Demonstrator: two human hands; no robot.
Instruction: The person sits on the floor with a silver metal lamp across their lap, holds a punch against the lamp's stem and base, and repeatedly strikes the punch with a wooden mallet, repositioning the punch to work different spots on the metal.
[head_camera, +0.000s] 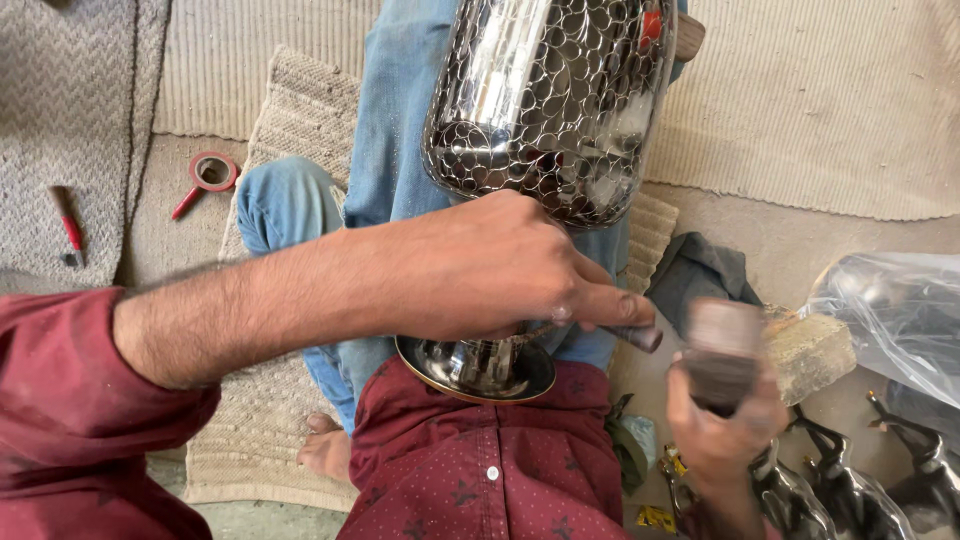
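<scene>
On the lap, vase: big shiny metal vase (550, 100) w/ scale-pattern body, lying along jeans leg, round foot (478, 368) against maroon shirt.
Rug: woven mat (290, 110) under legs.
Plastic bag: clear bag (895, 310) at right, dark metal figures (850, 490) just below.
L hand: left hand (490, 270) over vase stem, fingers curled shut around small dark rod (640, 337).
R hand: right hand (725, 420) fist closed on blurred block-headed tool (722, 355), near vase foot.
Tape: red roll (212, 172) far left.

Both hands clenched: left (480, 265) forward, right (725, 415) blurred.
</scene>
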